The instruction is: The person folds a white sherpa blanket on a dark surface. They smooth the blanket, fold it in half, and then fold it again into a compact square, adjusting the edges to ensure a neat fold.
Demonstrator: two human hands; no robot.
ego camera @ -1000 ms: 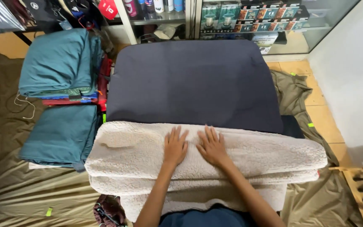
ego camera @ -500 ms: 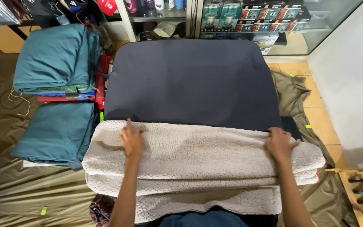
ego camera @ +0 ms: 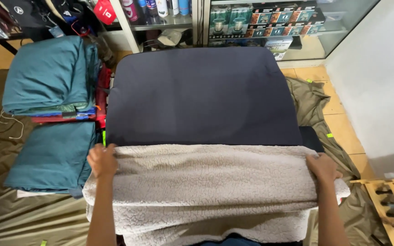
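A cream fleece blanket (ego camera: 206, 187), folded over on itself, lies across the near end of a dark navy mat (ego camera: 201, 95). My left hand (ego camera: 102, 160) grips the blanket's far left corner at the fold. At the far right corner my right hand (ego camera: 323, 166) grips the same folded edge. Both arms reach out from the bottom of the view, wide apart.
Folded teal bedding (ego camera: 46, 75) is stacked at the left over red and blue items, with another teal piece (ego camera: 53, 157) below it. An olive tarp (ego camera: 5, 214) covers the floor. Shelves with boxes (ego camera: 270, 18) stand behind, a white wall (ego camera: 379, 77) and a wooden frame (ego camera: 393, 205) at right.
My hands slid apart from the blanket's middle to its two far corners and closed on the folded edge. The camera view has dipped slightly closer.
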